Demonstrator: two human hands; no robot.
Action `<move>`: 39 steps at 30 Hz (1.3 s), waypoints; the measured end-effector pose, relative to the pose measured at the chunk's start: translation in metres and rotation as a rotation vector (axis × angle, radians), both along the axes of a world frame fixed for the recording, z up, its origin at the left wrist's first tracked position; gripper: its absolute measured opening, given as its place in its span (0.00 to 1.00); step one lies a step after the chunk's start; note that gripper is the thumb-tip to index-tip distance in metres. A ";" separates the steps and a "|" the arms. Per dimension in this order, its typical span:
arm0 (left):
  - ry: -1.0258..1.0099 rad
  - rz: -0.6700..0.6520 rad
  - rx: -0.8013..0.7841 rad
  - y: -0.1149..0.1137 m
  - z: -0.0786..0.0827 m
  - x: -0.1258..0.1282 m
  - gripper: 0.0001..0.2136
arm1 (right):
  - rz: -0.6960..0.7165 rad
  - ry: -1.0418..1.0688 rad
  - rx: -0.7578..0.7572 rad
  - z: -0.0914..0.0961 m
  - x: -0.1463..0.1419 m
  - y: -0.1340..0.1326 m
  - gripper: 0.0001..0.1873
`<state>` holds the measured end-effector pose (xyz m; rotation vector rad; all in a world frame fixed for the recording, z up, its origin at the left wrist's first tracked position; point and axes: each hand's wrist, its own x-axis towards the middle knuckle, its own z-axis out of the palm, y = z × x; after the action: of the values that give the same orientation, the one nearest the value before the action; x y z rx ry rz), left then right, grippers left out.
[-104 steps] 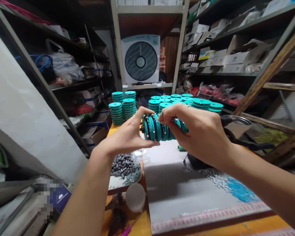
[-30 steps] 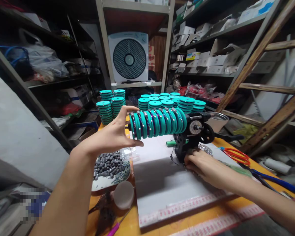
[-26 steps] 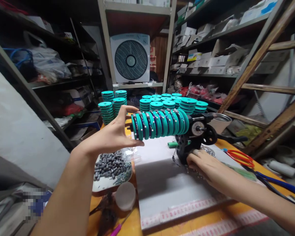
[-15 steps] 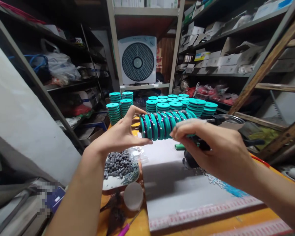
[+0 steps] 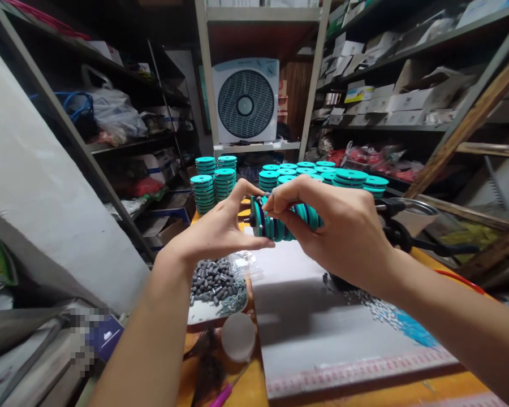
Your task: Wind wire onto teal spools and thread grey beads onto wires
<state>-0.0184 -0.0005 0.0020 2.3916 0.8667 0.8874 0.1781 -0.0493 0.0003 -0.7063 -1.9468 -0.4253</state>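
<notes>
A row of teal spools (image 5: 275, 229) lies sideways on a dark spindle, wound with dark line and dotted with small white beads. My left hand (image 5: 220, 229) curls around the row's left end, index finger on top and thumb beneath. In front of the row, my right hand (image 5: 335, 212) has thumb and forefinger pinched near the upper left spools. What the pinch holds is too small to make out. The right hand covers much of the row. Beyond it, a black winding device (image 5: 396, 229) shows at the right.
Stacks of teal spools (image 5: 202, 195) stand at the back. A tray (image 5: 201, 316) holds grey cylindrical pieces. A white round lid (image 5: 238, 337), a purple-handled tool (image 5: 221, 395) and blue-white bits (image 5: 415, 328) lie nearer. Shelves and a box fan (image 5: 246, 104) stand behind.
My right hand has moved left along the row, from its right part to near its left end. My left hand keeps its place on the row. The view has shifted slightly.
</notes>
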 end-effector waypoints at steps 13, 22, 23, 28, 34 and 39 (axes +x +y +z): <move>-0.015 -0.057 -0.109 0.000 -0.001 0.001 0.30 | 0.039 -0.090 -0.079 -0.003 0.004 0.000 0.12; -0.022 -0.058 -0.101 0.001 -0.003 0.000 0.27 | 0.034 -0.181 -0.003 -0.008 0.006 0.004 0.11; -0.018 -0.058 -0.100 0.001 -0.003 0.000 0.27 | 0.028 -0.194 0.017 -0.008 0.006 0.005 0.11; -0.028 -0.088 -0.107 0.001 -0.003 0.001 0.27 | 0.030 -0.282 0.128 -0.009 0.007 0.005 0.14; -0.102 -0.147 -0.175 0.000 -0.003 0.003 0.26 | -0.012 -0.425 0.339 -0.010 0.008 0.004 0.18; -0.116 -0.156 -0.152 0.002 -0.005 0.003 0.26 | -0.013 -0.547 0.430 -0.013 0.014 -0.003 0.14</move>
<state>-0.0151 0.0016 -0.0031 2.2193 0.6683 0.8579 0.1919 -0.0525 -0.0128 -0.3384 -2.2399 -1.0969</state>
